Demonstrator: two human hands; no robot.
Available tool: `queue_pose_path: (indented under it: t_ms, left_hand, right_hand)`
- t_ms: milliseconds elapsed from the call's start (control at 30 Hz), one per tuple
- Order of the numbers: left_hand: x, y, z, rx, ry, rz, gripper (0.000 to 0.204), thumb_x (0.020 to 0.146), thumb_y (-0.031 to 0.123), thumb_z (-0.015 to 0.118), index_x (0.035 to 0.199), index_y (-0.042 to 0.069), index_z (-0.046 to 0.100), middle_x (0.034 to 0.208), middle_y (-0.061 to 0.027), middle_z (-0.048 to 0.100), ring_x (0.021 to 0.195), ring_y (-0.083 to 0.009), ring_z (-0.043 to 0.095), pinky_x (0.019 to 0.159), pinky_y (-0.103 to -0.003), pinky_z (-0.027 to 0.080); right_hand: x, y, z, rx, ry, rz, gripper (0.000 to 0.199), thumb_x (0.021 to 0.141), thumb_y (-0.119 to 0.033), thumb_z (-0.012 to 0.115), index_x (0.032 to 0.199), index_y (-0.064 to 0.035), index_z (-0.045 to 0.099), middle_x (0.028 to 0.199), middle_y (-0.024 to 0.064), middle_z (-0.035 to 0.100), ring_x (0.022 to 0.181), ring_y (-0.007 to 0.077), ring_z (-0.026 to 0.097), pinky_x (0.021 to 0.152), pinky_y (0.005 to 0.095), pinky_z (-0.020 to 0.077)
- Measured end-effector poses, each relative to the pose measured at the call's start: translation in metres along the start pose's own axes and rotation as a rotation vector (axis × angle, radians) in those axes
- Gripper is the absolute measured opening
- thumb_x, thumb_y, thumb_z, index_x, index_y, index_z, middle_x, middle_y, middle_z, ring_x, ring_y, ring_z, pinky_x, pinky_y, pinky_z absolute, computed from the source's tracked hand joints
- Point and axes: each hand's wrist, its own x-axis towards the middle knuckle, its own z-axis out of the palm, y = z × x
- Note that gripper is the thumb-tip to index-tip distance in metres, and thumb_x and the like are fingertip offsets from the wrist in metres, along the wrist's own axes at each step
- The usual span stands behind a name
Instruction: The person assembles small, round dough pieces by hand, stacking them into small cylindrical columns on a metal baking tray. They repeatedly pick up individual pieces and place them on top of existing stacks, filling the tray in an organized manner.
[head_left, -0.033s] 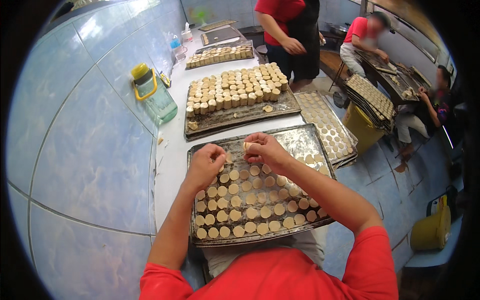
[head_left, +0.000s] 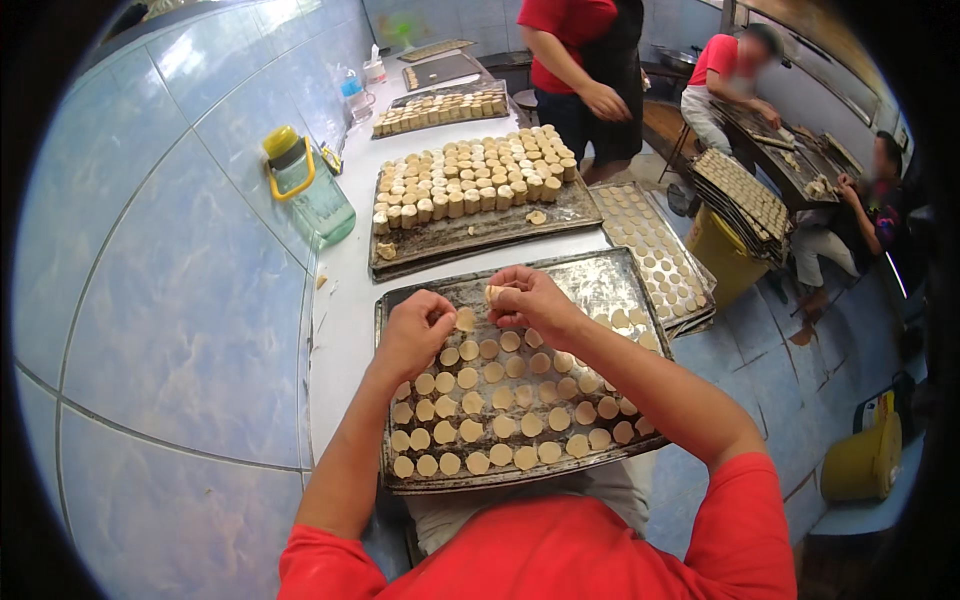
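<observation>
In front of me lies a dark metal baking tray (head_left: 590, 280) with rows of thin, pale dough rounds (head_left: 525, 457) on its nearer part. My left hand (head_left: 416, 328) is closed above the tray's far left part. A dough round (head_left: 465, 319) shows at its pinched fingertips. To its right, my right hand (head_left: 535, 303) curls around a small pale piece of dough (head_left: 493, 293) held between thumb and fingers. How many pieces it holds is hidden. Both forearms reach over the rows, and the right one covers some rounds.
Beyond, another tray (head_left: 480, 238) bears dense rows of short dough cylinders (head_left: 470, 180). Trays of rounds (head_left: 655, 250) are stacked at the right. A green bottle (head_left: 318, 200) stands by the tiled wall. One person (head_left: 580, 80) stands beyond the table; others sit at the far right.
The dough round at my left fingertips shows more fully now, and those fingers have shifted slightly. My right hand has stayed put. The standing person has moved a little to the right.
</observation>
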Motion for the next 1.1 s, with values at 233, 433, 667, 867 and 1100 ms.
queue_pose_path:
  t_ms: [233,433,667,867,1100]
  left_hand:
    - [0.003,0.02,0.016,0.03,0.078,0.089,0.021,0.099,0.021,0.076,0.098,0.0,0.073,0.095,-0.007,0.062,0.083,-0.0192,0.06,0.078,-0.034,0.051]
    - [0.021,0.027,0.026,-0.002,-0.066,0.038,0.029,0.098,0.029,0.077,0.102,0.0,0.076,0.097,-0.0131,0.07,0.085,-0.0256,0.067,0.079,-0.038,0.053]
    - [0.022,0.04,0.042,0.066,-0.089,0.0,0.025,0.101,0.023,0.074,0.1,-0.002,0.075,0.092,-0.007,0.067,0.081,-0.0176,0.062,0.075,-0.033,0.051]
    - [0.033,0.043,0.045,-0.131,-0.171,-0.005,0.022,0.1,0.019,0.072,0.102,-0.003,0.074,0.086,-0.003,0.069,0.075,-0.0111,0.06,0.069,-0.029,0.049]
    - [0.04,0.032,0.048,0.151,-0.151,-0.017,0.024,0.098,0.022,0.075,0.102,-0.002,0.076,0.096,-0.0113,0.071,0.084,-0.0194,0.067,0.078,-0.035,0.054]
  right_hand:
    - [-0.006,0.002,0.002,-0.086,-0.067,-0.086,0.039,0.098,-0.027,0.084,0.122,-0.0039,0.064,0.103,0.0052,0.071,0.086,0.0115,0.069,0.074,0.0251,0.0557]
    - [-0.017,-0.002,-0.009,-0.059,-0.039,0.013,0.036,0.099,-0.022,0.081,0.122,-0.0015,0.062,0.1,0.0059,0.071,0.084,0.0115,0.068,0.073,0.0246,0.0552]
    - [-0.027,-0.002,-0.028,-0.059,-0.02,-0.027,0.032,0.099,-0.016,0.076,0.123,-0.0004,0.062,0.1,0.0074,0.071,0.083,0.0128,0.071,0.068,0.0258,0.0559]
    - [-0.035,-0.011,-0.034,0.011,0.011,0.088,0.031,0.099,-0.014,0.074,0.123,-0.0005,0.062,0.101,0.0072,0.07,0.086,0.0142,0.071,0.068,0.0268,0.0576]
    - [-0.026,-0.005,-0.054,-0.006,0.037,-0.059,0.04,0.094,-0.014,0.077,0.129,0.0005,0.061,0.1,0.0082,0.07,0.081,0.015,0.067,0.071,0.0285,0.0563]
